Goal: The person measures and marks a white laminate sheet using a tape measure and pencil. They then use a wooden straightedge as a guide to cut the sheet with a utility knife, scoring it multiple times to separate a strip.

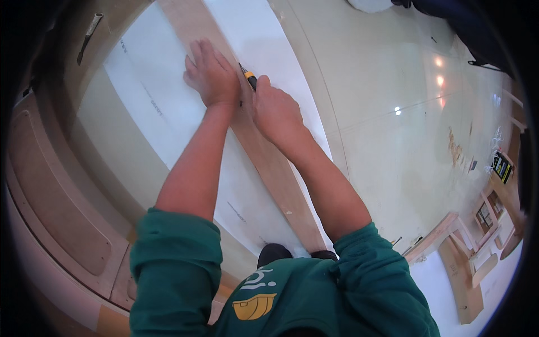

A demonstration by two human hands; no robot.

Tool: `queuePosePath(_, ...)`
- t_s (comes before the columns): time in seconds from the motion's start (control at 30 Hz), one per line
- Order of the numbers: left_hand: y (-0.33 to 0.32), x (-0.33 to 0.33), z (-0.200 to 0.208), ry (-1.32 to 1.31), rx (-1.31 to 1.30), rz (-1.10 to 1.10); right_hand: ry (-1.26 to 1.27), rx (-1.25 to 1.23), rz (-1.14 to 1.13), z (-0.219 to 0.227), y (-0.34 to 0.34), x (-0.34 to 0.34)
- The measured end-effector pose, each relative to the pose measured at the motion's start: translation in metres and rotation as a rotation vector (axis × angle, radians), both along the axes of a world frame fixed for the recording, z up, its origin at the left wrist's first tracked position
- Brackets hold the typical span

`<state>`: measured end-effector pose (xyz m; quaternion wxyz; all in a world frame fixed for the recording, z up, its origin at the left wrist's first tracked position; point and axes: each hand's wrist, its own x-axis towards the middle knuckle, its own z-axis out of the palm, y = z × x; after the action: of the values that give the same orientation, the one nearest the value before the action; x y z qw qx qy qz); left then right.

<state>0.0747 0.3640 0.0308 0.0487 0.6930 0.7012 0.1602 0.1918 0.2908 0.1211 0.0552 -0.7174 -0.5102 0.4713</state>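
A long brown wooden strip (264, 160) lies lengthwise over a white sheet (149, 84) on the floor. My left hand (212, 76) rests on the strip with its fingers spread and pressing down. Just right of it, my right hand (275, 109) is wrapped round a utility knife (250, 76) with a black and yellow handle. The knife's tip points up and left, at the strip's right edge; whether it touches the sheet I cannot tell. Part of the handle is hidden in my fist.
A wooden panelled piece (62, 196) stands along the left. At the upper left lies a tool with a pale handle (90, 36). Wooden frame parts (477, 236) and a black and yellow package (501, 167) are at the right. My shoe (274, 254) is by the sheet's near end.
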Motion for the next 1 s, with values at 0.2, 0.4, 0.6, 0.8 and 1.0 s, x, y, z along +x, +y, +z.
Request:
queuePosePath(0.2,-0.003,0.002,-0.006,0.042,0.137,-0.059,-0.036,-0.153,-0.003,0.005,-0.077,0.008)
queuePosePath(0.4,-0.006,0.0,0.006,0.042,0.052,-0.047,-0.06,-0.241,-0.005,0.017,-0.179,0.009)
queuePosePath(0.6,0.001,-0.001,0.002,0.018,0.031,-0.041,-0.054,-0.331,0.006,0.021,-0.244,0.02)
queuePosePath(0.8,0.009,-0.01,-0.01,0.063,0.018,-0.031,-0.094,-0.282,-0.025,0.02,-0.311,0.022)
queuePosePath(1.0,0.01,-0.014,-0.013,0.079,0.013,-0.035,-0.075,-0.265,-0.045,0.019,-0.321,0.025)
